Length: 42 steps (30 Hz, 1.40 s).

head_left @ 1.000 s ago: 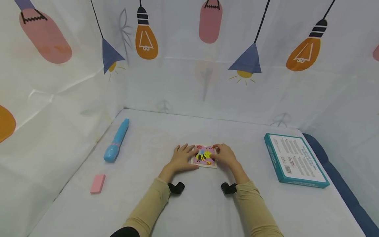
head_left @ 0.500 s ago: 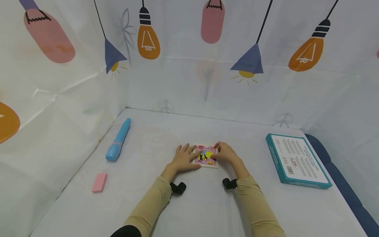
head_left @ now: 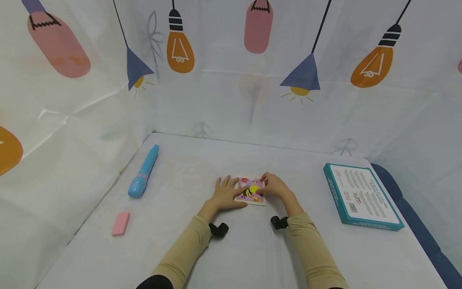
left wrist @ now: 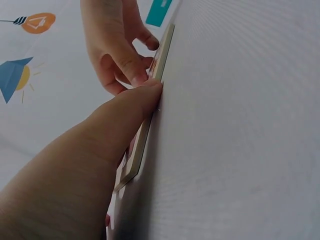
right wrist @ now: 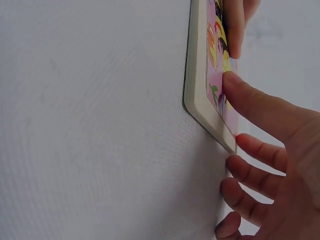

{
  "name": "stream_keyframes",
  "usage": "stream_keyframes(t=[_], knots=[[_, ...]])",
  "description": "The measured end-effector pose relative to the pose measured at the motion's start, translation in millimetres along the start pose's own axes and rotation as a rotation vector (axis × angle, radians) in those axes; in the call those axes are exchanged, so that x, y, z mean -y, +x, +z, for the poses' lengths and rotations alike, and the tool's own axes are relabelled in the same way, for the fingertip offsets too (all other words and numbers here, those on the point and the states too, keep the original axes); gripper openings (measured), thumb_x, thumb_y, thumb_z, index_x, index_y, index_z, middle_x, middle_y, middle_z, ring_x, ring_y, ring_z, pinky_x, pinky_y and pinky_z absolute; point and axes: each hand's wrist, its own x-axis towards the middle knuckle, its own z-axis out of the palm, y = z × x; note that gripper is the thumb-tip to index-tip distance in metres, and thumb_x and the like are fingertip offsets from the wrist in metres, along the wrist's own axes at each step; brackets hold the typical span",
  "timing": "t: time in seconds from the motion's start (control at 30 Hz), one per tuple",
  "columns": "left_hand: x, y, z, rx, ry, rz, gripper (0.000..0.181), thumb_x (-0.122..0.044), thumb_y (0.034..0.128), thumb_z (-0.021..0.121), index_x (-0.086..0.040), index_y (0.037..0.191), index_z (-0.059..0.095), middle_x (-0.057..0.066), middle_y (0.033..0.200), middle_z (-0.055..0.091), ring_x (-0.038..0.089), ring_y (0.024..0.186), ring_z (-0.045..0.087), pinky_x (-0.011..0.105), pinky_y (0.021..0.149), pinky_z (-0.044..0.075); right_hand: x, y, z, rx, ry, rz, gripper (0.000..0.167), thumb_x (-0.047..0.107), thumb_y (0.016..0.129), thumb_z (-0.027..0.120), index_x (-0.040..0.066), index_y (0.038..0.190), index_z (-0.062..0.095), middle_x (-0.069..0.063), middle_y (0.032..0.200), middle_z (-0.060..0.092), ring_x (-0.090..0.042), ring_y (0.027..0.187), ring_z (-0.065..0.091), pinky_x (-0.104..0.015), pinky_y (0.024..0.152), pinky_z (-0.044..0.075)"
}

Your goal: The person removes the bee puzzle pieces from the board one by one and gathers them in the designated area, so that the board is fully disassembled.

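Observation:
A small square bee puzzle board (head_left: pixel 251 197) with a pink picture and cream border lies flat on the white table between both hands. My left hand (head_left: pixel 224 196) rests along its left side with fingers spread and mostly straight; the thumb touches the near edge and the index finger lies over the picture. At the right side is my right hand (head_left: pixel 277 188), its thumb on the picture and index finger curled to the far right corner. In the right wrist view, the right thumb (right wrist: pixel 255 102) presses the picture, while the other fingers curl beyond the board's edge (right wrist: pixel 197 85).
A blue toy microphone (head_left: pixel 144 172) and a pink block (head_left: pixel 120 224) lie on the left of the table. To the right is a teal-and-white box (head_left: pixel 364 196), with a dark blue padded chair edge (head_left: pixel 408 212) beyond. Printed white sheets (head_left: pixel 223 100) hang behind and at the sides.
My left hand has shifted slightly right, its index finger reaching a little further over the picture. The right hand and the board look nearly still.

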Motion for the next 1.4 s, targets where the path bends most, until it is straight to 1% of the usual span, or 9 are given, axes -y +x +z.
stream_keyframes(t=[0.17,0.27,0.37,0.6,0.7,0.8,0.97,1.2,1.4], knots=[[-1.7,-1.0,-1.3,0.000,-0.018,0.001,0.066,-0.066,0.0816,0.049,-0.039,0.141,0.035,0.007,0.149,0.026,0.036,0.138,0.014,0.060,0.106,0.006,7,-5.0,-2,-0.021,-0.089,0.023,0.049,0.033,0.072,0.078,0.004,0.106,0.059,-0.008,0.088,0.059,-0.022,0.078,0.053,-0.035,0.065,0.044],[-2.9,-0.7,-2.6,0.003,-0.007,-0.008,0.066,-0.066,0.0818,0.048,-0.040,0.141,0.035,0.007,0.150,0.026,0.035,0.138,0.014,0.060,0.106,0.007,9,-5.2,-2,-0.029,-0.126,0.040,0.050,0.035,0.071,0.078,0.006,0.106,0.060,-0.007,0.092,0.060,-0.022,0.081,0.054,-0.037,0.067,0.045],[-3.1,-0.1,-2.8,0.006,0.003,-0.025,0.067,-0.067,0.0812,0.048,-0.040,0.141,0.035,0.006,0.149,0.027,0.035,0.138,0.015,0.059,0.106,0.007,9,-2.1,-2,-0.021,-0.105,0.041,0.049,0.034,0.070,0.079,0.005,0.104,0.059,-0.007,0.091,0.057,-0.022,0.080,0.052,-0.035,0.066,0.044],[-3.7,0.7,-0.6,0.016,-0.005,-0.037,0.067,-0.068,0.0805,0.048,-0.040,0.141,0.035,0.006,0.149,0.028,0.035,0.138,0.016,0.060,0.106,0.007,0,4.3,-4,0.035,-0.034,-0.016,0.042,0.030,0.070,0.080,0.005,0.093,0.056,-0.008,0.089,0.052,-0.021,0.080,0.048,-0.032,0.066,0.040],[-4.1,0.3,-1.4,0.020,-0.010,-0.035,0.068,-0.067,0.0807,0.048,-0.040,0.141,0.035,0.007,0.149,0.028,0.035,0.138,0.015,0.060,0.106,0.007,-2,4.9,-3,0.024,-0.015,-0.034,0.043,0.029,0.070,0.080,0.004,0.093,0.055,-0.008,0.087,0.051,-0.021,0.078,0.047,-0.031,0.065,0.039],[-3.9,0.0,-2.8,0.019,-0.010,-0.038,0.067,-0.067,0.0808,0.049,-0.040,0.141,0.035,0.007,0.149,0.028,0.034,0.138,0.015,0.060,0.106,0.006,-3,5.6,-2,-0.002,-0.005,-0.028,0.048,0.030,0.069,0.081,0.003,0.099,0.054,-0.009,0.088,0.052,-0.022,0.078,0.048,-0.032,0.065,0.041],[-3.3,-1.1,-4.9,0.020,-0.024,-0.037,0.067,-0.066,0.0809,0.049,-0.039,0.141,0.035,0.007,0.149,0.028,0.035,0.138,0.015,0.060,0.106,0.006,0,4.6,0,-0.024,-0.047,-0.011,0.051,0.032,0.069,0.081,0.003,0.103,0.056,-0.009,0.089,0.054,-0.022,0.079,0.049,-0.034,0.066,0.042],[-2.3,-0.7,-3.4,0.013,-0.026,-0.033,0.068,-0.067,0.0808,0.049,-0.039,0.141,0.035,0.007,0.149,0.027,0.035,0.138,0.014,0.060,0.106,0.005,9,0.7,-3,-0.030,-0.125,0.004,0.049,0.035,0.069,0.080,0.004,0.101,0.060,-0.006,0.086,0.057,-0.021,0.077,0.052,-0.033,0.065,0.044],[-6.8,4.2,-2.9,0.021,-0.006,-0.057,0.072,-0.069,0.0785,0.050,-0.041,0.142,0.030,0.008,0.147,0.029,0.036,0.136,0.016,0.061,0.105,0.007,9,1.2,-3,-0.034,-0.094,0.003,0.047,0.035,0.068,0.081,0.003,0.096,0.060,-0.007,0.085,0.056,-0.021,0.076,0.051,-0.032,0.063,0.042]])
